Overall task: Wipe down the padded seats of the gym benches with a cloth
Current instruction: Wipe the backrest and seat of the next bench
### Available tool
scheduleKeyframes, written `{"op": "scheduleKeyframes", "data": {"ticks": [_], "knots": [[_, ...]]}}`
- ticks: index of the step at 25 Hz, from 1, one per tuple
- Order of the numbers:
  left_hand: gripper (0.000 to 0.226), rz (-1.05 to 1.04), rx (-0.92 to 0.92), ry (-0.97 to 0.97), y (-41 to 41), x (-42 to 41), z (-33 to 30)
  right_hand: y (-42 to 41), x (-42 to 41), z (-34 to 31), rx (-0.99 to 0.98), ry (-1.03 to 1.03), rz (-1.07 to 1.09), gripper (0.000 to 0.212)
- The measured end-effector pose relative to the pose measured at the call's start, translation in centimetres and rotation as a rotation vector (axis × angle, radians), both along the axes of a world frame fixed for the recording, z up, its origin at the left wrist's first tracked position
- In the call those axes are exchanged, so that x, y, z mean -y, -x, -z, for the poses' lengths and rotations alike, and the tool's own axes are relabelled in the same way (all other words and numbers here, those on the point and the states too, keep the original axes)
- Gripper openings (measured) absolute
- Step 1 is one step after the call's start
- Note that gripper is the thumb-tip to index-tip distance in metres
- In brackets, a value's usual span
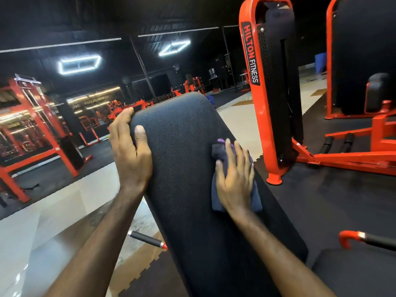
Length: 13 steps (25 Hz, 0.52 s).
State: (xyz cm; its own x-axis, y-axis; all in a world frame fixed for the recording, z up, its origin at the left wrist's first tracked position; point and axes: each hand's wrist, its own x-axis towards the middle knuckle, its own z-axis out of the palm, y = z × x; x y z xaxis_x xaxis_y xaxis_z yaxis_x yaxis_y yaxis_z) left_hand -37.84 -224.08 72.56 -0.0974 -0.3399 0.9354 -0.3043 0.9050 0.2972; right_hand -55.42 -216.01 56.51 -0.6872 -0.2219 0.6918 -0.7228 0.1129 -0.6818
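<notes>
A: Bench pad (192,146) black, fine pebbled grain. Cloth (216,202) dark blue, purple at far tip.

B: Machine frame (249,61) on right orange-red, black label, red and white lettering. Floor mats (321,196) black.

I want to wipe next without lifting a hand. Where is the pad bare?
Bare: the pad's middle strip between the left hand and the cloth, the top end beyond both hands, and the near end. Taken: the left edge, gripped, and the right side under the right hand.
</notes>
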Motion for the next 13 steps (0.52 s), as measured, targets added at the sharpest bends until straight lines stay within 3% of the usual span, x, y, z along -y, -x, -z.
{"op": "scheduleKeyframes", "data": {"ticks": [4, 10, 13], "knots": [[0.051, -0.105, 0.087, 0.076, -0.1, -0.2, 0.2, 4.8, 2.4, -5.2, 0.129, 0.04, 0.008, 0.067], [0.048, -0.248, 0.166, 0.215, 0.2, -0.6, 0.4, -1.4, -2.1, 4.1, 0.044, 0.046, -0.001, 0.067], [0.049, -0.242, 0.165, 0.2, 0.2, -0.8, 0.3, 1.5, -0.9, 2.1, 0.112, -0.009, 0.007, 0.07]]}}
